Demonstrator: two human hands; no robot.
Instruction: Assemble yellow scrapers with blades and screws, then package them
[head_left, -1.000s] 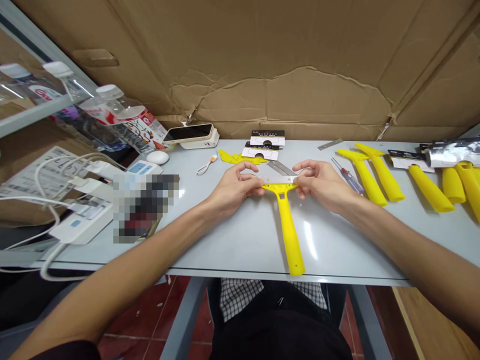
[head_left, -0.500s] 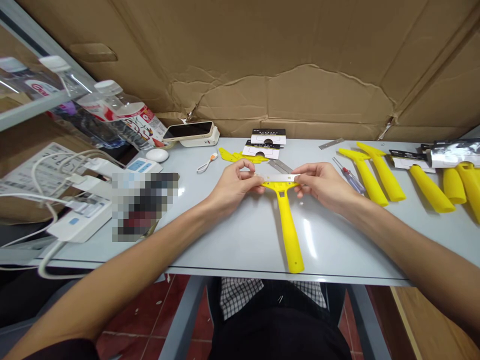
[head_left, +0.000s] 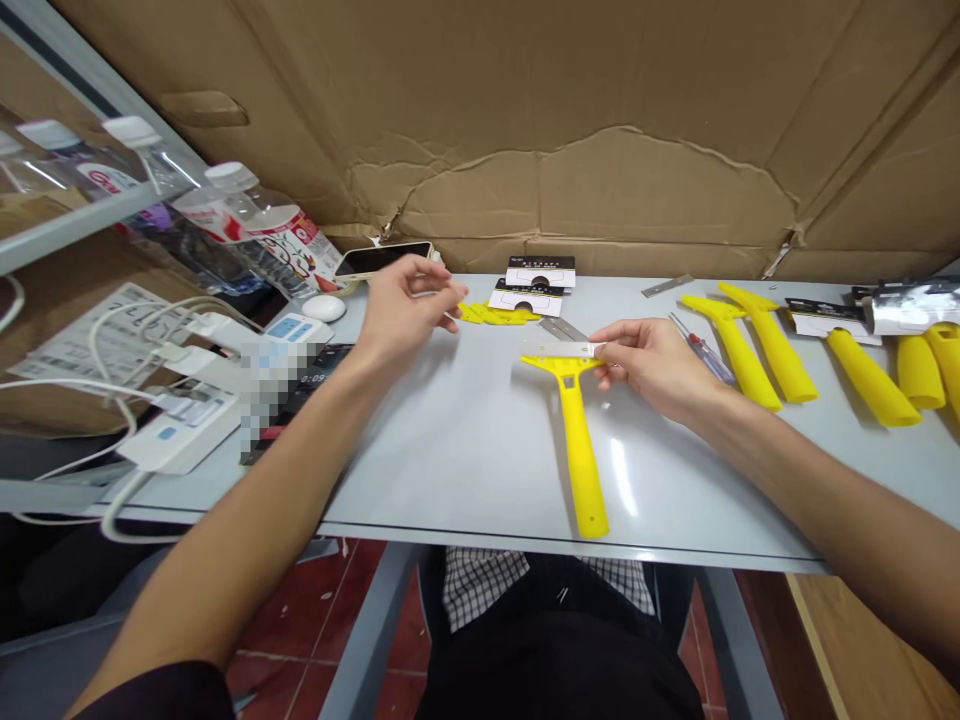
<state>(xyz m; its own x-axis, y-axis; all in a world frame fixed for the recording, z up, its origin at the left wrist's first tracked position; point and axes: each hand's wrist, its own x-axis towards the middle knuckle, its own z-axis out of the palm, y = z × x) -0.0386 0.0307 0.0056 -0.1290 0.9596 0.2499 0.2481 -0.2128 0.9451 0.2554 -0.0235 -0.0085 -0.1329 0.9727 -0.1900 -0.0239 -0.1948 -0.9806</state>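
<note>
A yellow scraper handle [head_left: 583, 450] lies on the grey table with its wide head pointing away from me. Along that head sits a flat metal blade [head_left: 559, 349]. My right hand [head_left: 649, 365] pinches the right end of the blade and head between thumb and fingers. My left hand [head_left: 409, 312] is in the air left of the scraper, fingers curled and slightly apart, with nothing visible in them. Just beyond its fingertips lie flat yellow pieces [head_left: 499, 315]. A loose blade [head_left: 564, 330] rests behind the scraper.
White-and-black cards [head_left: 527, 298] lie at the back. More yellow handles [head_left: 742, 350], a screwdriver [head_left: 703, 350] and another blade [head_left: 667, 287] are on the right. On the left are a power strip [head_left: 180, 435], a mouse [head_left: 324, 308], a phone [head_left: 382, 260] and bottles [head_left: 289, 240].
My left hand has let go of the left end of the blade and scraper head and moved left and up. My right hand still pinches the other end.
</note>
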